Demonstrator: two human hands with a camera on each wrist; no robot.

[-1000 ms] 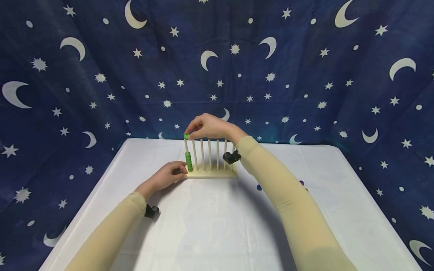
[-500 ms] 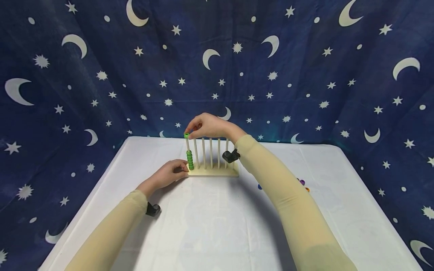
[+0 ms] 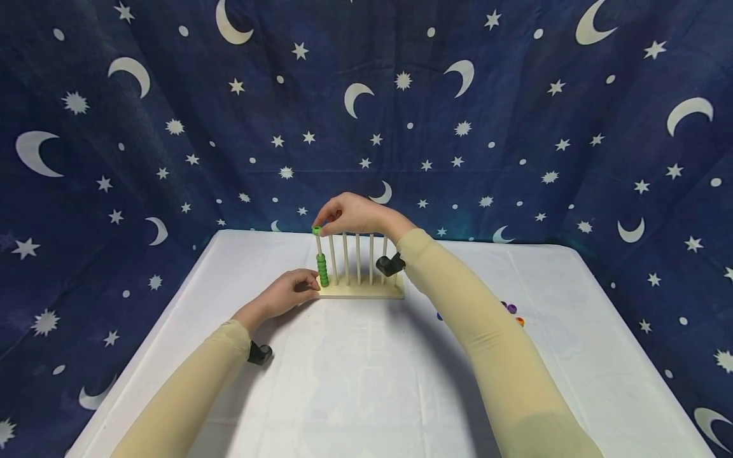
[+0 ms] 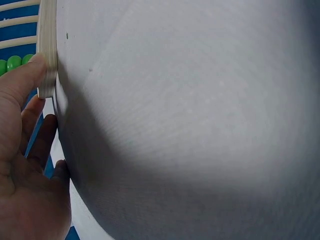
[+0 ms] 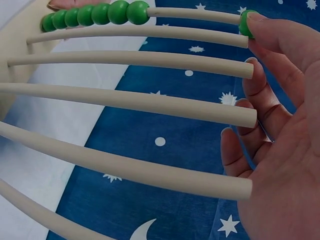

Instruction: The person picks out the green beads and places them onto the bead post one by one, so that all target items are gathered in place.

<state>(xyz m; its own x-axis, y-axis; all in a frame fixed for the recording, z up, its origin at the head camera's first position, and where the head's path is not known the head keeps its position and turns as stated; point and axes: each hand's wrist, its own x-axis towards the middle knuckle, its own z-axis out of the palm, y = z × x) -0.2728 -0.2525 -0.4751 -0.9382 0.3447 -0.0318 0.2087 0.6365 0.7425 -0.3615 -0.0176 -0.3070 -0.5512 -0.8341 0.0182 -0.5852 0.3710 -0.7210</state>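
Observation:
A wooden counting rack with a row of upright rods has a pale base [image 3: 362,291] on the table. On its leftmost rod sits a stack of several green beads [image 3: 323,271], low against the base. My right hand [image 3: 356,214] pinches another green bead [image 5: 247,24] between thumb and finger at that rod's tip. The other rods [image 5: 200,109] carry no beads in the right wrist view. With thumb and fingers my left hand [image 3: 286,294] grips the left end of the base, seen in the left wrist view as a wooden edge [image 4: 47,45].
Loose purple beads [image 3: 512,308], an orange bead [image 3: 520,322] and a partly covered blue bead [image 3: 439,316] lie around my right forearm. A white cloth covers the table [image 3: 355,381]. Behind it hangs a dark blue curtain [image 3: 321,57] with moons and stars.
Both hands keep their holds, and the pinched bead stays at the rod's tip. The head view has shifted slightly; more of the purple and orange beads shows beside the right sleeve.

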